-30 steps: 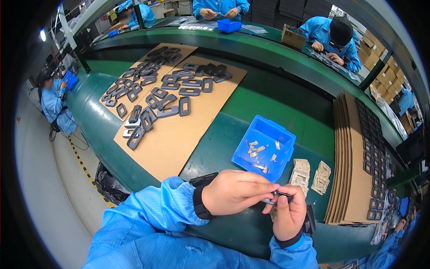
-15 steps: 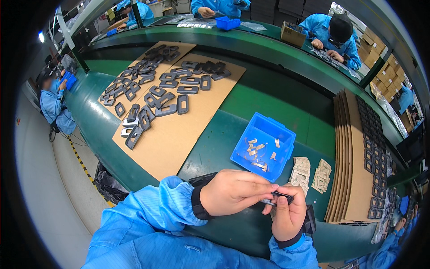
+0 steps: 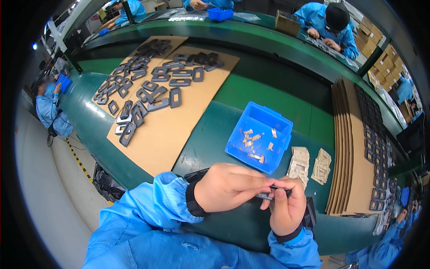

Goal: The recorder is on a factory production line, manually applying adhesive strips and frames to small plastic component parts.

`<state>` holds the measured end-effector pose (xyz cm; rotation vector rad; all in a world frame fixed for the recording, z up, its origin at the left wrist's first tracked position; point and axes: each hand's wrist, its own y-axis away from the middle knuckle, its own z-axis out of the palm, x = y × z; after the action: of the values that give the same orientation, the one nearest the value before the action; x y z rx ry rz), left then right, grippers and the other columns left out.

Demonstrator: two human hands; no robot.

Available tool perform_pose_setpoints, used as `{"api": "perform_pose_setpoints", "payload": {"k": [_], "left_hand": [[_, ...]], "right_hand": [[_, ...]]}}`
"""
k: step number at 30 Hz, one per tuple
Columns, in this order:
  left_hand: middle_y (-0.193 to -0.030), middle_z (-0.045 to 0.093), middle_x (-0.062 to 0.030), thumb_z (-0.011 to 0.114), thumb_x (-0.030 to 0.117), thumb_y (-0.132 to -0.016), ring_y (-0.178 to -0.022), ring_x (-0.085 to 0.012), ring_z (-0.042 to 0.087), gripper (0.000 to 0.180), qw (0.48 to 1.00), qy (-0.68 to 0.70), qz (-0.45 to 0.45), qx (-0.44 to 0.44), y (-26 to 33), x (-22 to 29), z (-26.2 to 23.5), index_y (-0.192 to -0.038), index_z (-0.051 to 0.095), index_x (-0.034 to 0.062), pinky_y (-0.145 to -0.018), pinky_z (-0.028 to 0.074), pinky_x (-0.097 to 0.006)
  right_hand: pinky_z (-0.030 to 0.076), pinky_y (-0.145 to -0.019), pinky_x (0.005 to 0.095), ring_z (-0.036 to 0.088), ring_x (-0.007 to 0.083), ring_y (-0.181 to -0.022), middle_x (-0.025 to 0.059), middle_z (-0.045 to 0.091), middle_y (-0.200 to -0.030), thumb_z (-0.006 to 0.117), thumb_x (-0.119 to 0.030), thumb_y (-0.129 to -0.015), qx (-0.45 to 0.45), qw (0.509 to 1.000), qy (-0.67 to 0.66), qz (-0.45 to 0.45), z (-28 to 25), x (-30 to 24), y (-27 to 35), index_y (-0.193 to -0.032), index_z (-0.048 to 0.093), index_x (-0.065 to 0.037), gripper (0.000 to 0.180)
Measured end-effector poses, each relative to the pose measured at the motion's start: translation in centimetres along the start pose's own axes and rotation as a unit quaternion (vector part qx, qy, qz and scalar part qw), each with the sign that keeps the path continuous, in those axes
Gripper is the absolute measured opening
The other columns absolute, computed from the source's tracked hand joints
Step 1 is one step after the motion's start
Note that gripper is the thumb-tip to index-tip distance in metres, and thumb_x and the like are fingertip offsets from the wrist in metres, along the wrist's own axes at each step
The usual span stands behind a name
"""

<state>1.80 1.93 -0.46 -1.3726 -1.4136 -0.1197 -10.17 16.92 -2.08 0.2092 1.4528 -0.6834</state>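
Observation:
Close to my body, above the green table (image 3: 197,152), both hands meet around a small dark plastic frame (image 3: 265,196). My left hand (image 3: 230,186) reaches in from the left with its fingers pressed together at the frame's near end. My right hand (image 3: 289,204) grips the other end, thumb on top and fingers curled behind. Much of the frame is hidden by the fingers. Just beyond the hands stands a blue bin (image 3: 281,154) holding several small pale tan strips. Beside it lie two stacks of thin cream-coloured frame-shaped pieces (image 3: 298,163), (image 3: 321,166).
On the left, many dark plastic frames (image 3: 175,97) lie scattered over a cardboard sheet (image 3: 165,143). To the right, stacked cardboard sheets (image 3: 342,179) carry rows of dark frames (image 3: 375,148). A rail (image 3: 251,45) runs across the back. Co-workers in blue (image 3: 320,22) sit beyond it.
The view has shifted a little, so the table and its contents sit slightly higher and further left. Both hands keep hold of the frame, with little change in grip.

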Motion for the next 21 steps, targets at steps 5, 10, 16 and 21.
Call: {"api": "perform_pose_setpoints", "payload": {"k": [5,10,16,21], "left_hand": [[-0.089,0.076,-0.0132,0.076,-0.002,-0.082,-0.075,-0.0222,0.075,0.022,0.998,-0.009,-0.058,-0.012,-0.5,0.5,-0.1,-0.103,0.077,0.0023,-0.065,0.059,-0.030],[-0.092,0.076,-0.0120,0.076,0.000,-0.084,-0.078,-0.0188,0.074,0.023,0.996,-0.005,-0.091,-0.020,-1.0,0.1,-0.2,-0.107,0.076,0.0022,-0.065,0.057,-0.027],[-0.096,0.076,-0.0102,0.074,-0.002,-0.086,-0.079,-0.0080,0.070,0.031,0.975,0.086,-0.201,-0.028,-0.4,-0.1,-0.2,-0.117,0.072,0.0014,-0.063,0.054,-0.021],[-0.093,0.075,-0.0090,0.075,-0.002,-0.085,-0.077,-0.0052,0.067,0.028,0.937,0.174,-0.302,-0.019,-0.4,0.2,-0.3,-0.113,0.073,0.0002,-0.062,0.051,-0.019]], "right_hand": [[0.048,-0.056,0.0229,0.059,0.0101,-0.061,0.0091,0.062,-0.085,0.053,-0.008,-0.104,0.020,0.998,0.002,0.062,0.0,-0.3,-0.3,-0.107,0.057,0.003,0.013],[0.053,-0.057,0.0244,0.060,0.0136,-0.064,0.0078,0.060,-0.088,0.048,-0.023,-0.108,0.012,0.978,-0.121,0.171,-0.9,-0.6,-1.3,-0.117,0.058,0.002,0.029],[0.061,-0.064,0.0302,0.066,0.0208,-0.073,0.0118,0.059,-0.096,0.044,-0.024,-0.108,-0.007,0.949,-0.234,0.210,-1.5,-1.1,-1.6,-0.126,0.054,0.003,0.035],[0.062,-0.068,0.0330,0.068,0.0247,-0.076,0.0137,0.059,-0.097,0.042,-0.018,-0.107,-0.004,0.940,-0.257,0.224,-1.3,-1.2,-1.4,-0.130,0.050,0.004,0.033]]}}
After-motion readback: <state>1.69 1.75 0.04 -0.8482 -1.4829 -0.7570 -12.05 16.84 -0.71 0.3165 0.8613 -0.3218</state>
